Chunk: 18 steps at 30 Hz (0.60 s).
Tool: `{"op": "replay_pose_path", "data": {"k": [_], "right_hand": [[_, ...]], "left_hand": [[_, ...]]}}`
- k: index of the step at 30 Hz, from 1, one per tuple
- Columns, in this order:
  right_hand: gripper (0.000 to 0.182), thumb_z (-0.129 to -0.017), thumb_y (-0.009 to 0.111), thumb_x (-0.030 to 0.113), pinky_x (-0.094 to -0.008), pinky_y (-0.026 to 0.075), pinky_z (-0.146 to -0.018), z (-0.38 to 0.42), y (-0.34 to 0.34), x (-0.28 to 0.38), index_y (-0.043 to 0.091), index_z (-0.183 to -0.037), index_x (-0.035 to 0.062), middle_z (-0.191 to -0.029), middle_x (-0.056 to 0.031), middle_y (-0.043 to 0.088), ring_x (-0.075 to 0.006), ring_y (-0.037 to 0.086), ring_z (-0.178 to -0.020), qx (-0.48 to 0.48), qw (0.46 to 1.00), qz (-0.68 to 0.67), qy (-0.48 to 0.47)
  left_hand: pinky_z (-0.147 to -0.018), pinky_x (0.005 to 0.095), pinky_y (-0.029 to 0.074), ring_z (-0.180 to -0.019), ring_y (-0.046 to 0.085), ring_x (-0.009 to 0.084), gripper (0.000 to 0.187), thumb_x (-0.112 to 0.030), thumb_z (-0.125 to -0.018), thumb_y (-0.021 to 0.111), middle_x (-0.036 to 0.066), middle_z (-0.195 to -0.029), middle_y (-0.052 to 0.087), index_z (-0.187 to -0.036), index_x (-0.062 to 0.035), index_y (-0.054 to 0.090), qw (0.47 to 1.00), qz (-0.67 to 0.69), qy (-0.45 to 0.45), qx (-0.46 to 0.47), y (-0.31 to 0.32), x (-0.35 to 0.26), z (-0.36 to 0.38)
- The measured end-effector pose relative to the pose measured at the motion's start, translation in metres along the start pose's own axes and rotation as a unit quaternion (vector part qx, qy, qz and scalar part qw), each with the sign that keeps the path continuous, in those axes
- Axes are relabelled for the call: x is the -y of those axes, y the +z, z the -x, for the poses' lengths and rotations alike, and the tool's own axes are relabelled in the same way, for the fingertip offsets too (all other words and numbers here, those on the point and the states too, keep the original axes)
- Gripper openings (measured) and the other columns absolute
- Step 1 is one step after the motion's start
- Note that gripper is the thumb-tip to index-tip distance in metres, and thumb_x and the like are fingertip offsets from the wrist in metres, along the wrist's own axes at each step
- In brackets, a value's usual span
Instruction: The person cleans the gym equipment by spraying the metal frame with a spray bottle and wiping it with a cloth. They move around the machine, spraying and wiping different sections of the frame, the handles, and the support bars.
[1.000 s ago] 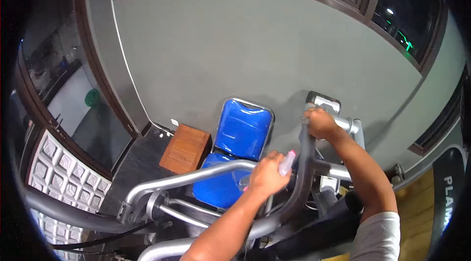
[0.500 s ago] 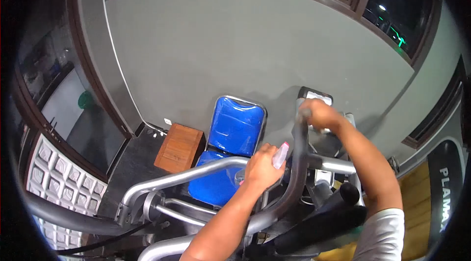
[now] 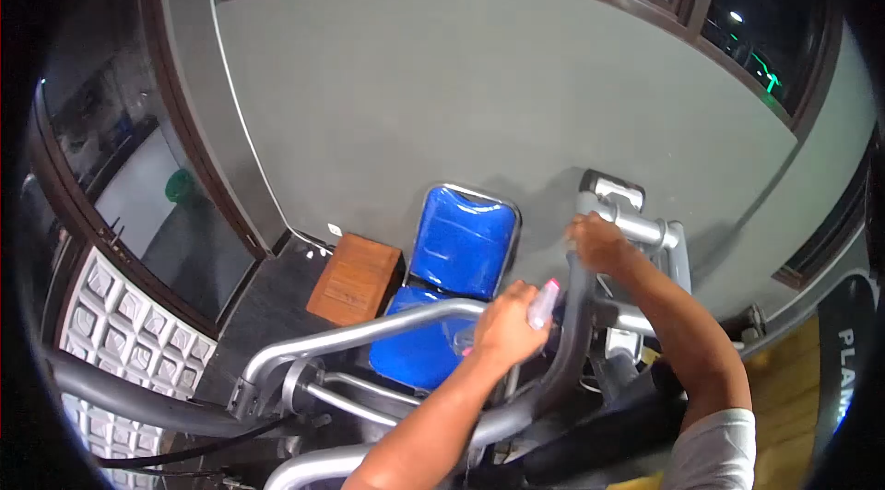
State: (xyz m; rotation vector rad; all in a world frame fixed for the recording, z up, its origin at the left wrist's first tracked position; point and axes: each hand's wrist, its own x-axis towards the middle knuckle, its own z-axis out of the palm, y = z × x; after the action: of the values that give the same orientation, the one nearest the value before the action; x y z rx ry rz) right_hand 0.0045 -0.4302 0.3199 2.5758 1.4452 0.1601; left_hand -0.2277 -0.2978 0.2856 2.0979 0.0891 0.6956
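Observation:
My left hand (image 3: 510, 329) is closed around a translucent plastic bottle (image 3: 542, 306) with a pink tip. The tip end sticks out past my fingers, and another clear part shows on the other side of the hand. Just to the right, a thick dark curved bar (image 3: 578, 315) of the exercise machine rises. My right hand (image 3: 601, 244) is wrapped over the upper end of this bar, slightly blurred. Whether a cloth or anything else lies under its fingers is hidden.
Silver tubes (image 3: 359, 333) of the machine cross in front of a blue padded chair (image 3: 466, 241). A wooden box (image 3: 355, 280) stands left of the chair. Behind them is a grey wall (image 3: 479, 94) beneath windows, with a glass door (image 3: 175, 232) at left.
The view has shifted, so the surroundings sit further right and slightly lower. My right hand has moved down along the dark bar, covering its end. My left hand keeps the bottle.

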Motion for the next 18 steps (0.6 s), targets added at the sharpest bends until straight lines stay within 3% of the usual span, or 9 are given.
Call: {"op": "replay_pose_path", "data": {"k": [2,5,9,12,13,14,15,16,18], "right_hand": [[0.024,-0.078,0.063,0.007,-0.0464,0.057,-0.084,0.026,-0.008,0.012,0.069,-0.102,0.0060,-0.107,-0.0160,0.065,-0.0393,0.066,-0.098,-0.053,0.994,-0.084,-0.037],[0.025,-0.076,0.065,0.010,-0.0479,0.055,-0.083,0.044,0.017,0.004,0.068,-0.101,0.0067,-0.107,-0.0161,0.065,-0.0396,0.065,-0.098,-0.055,0.976,-0.127,-0.168],[0.025,-0.077,0.069,0.012,-0.0467,0.051,-0.094,0.057,-0.046,0.032,0.069,-0.101,0.0069,-0.107,-0.0145,0.067,-0.0360,0.065,-0.105,0.155,0.940,-0.255,-0.167],[0.027,-0.078,0.074,0.012,-0.0438,0.052,-0.093,0.039,-0.070,0.016,0.070,-0.103,0.0069,-0.107,-0.0157,0.069,-0.0333,0.066,-0.105,0.203,0.942,-0.262,-0.052],[0.028,-0.079,0.076,0.014,-0.0437,0.053,-0.089,0.029,-0.081,0.007,0.070,-0.106,0.0076,-0.106,-0.0169,0.071,-0.0332,0.068,-0.102,0.168,0.945,-0.279,0.010],[0.026,-0.080,0.075,0.013,-0.0443,0.054,-0.084,0.010,-0.064,-0.025,0.070,-0.104,0.0062,-0.103,-0.0175,0.071,-0.0346,0.069,-0.097,0.064,0.959,-0.263,-0.081],[0.023,-0.081,0.070,0.011,-0.0447,0.055,-0.082,0.003,-0.054,-0.029,0.070,-0.103,0.0040,-0.102,-0.0191,0.071,-0.0361,0.069,-0.095,-0.104,0.969,-0.225,0.000],[0.024,-0.080,0.066,0.007,-0.0456,0.055,-0.085,-0.006,-0.069,-0.026,0.067,-0.103,0.0000,-0.108,-0.0229,0.068,-0.0392,0.068,-0.098,-0.131,0.968,-0.203,0.063],[0.024,-0.080,0.064,0.005,-0.0470,0.055,-0.088,-0.019,-0.037,-0.030,0.066,-0.103,-0.0020,-0.109,-0.0252,0.068,-0.0413,0.067,-0.100,-0.153,0.972,-0.131,0.124]], "left_hand": [[-0.073,0.0510,0.052,-0.083,0.064,0.0435,0.017,-0.013,-0.077,0.072,0.019,-0.088,0.063,-0.086,-0.0010,0.064,1.000,0.007,-0.005,0.000,-0.002,-0.002,0.003],[-0.072,0.0509,0.052,-0.082,0.064,0.0431,0.016,-0.013,-0.077,0.071,0.019,-0.087,0.063,-0.085,-0.0009,0.064,1.000,0.014,-0.010,-0.002,-0.008,-0.004,0.000],[-0.071,0.0506,0.052,-0.081,0.064,0.0432,0.016,-0.013,-0.077,0.072,0.019,-0.087,0.062,-0.085,-0.0012,0.064,1.000,0.009,-0.004,-0.005,-0.004,-0.005,-0.001],[-0.071,0.0505,0.052,-0.081,0.064,0.0433,0.016,-0.014,-0.078,0.071,0.019,-0.087,0.062,-0.086,-0.0014,0.064,1.000,0.010,0.005,-0.001,0.003,-0.005,0.000],[-0.071,0.0506,0.052,-0.081,0.064,0.0433,0.016,-0.014,-0.078,0.071,0.019,-0.087,0.062,-0.086,-0.0014,0.064,1.000,0.007,0.003,0.012,0.005,-0.006,0.001],[-0.071,0.0507,0.052,-0.081,0.064,0.0433,0.016,-0.014,-0.078,0.071,0.019,-0.087,0.062,-0.086,-0.0014,0.064,1.000,0.006,0.001,0.027,0.006,-0.011,0.002],[-0.072,0.0508,0.052,-0.081,0.064,0.0433,0.016,-0.014,-0.078,0.071,0.019,-0.087,0.062,-0.087,-0.0014,0.064,0.999,0.006,-0.002,0.041,0.007,-0.014,0.003],[-0.072,0.0508,0.053,-0.082,0.065,0.0432,0.017,-0.014,-0.078,0.071,0.018,-0.088,0.062,-0.087,-0.0012,0.064,0.998,0.001,-0.018,0.061,0.008,-0.016,0.003],[-0.072,0.0509,0.053,-0.082,0.065,0.0432,0.017,-0.014,-0.078,0.071,0.018,-0.088,0.062,-0.087,-0.0011,0.064,0.998,0.004,-0.015,0.060,0.011,-0.012,0.003]]}}
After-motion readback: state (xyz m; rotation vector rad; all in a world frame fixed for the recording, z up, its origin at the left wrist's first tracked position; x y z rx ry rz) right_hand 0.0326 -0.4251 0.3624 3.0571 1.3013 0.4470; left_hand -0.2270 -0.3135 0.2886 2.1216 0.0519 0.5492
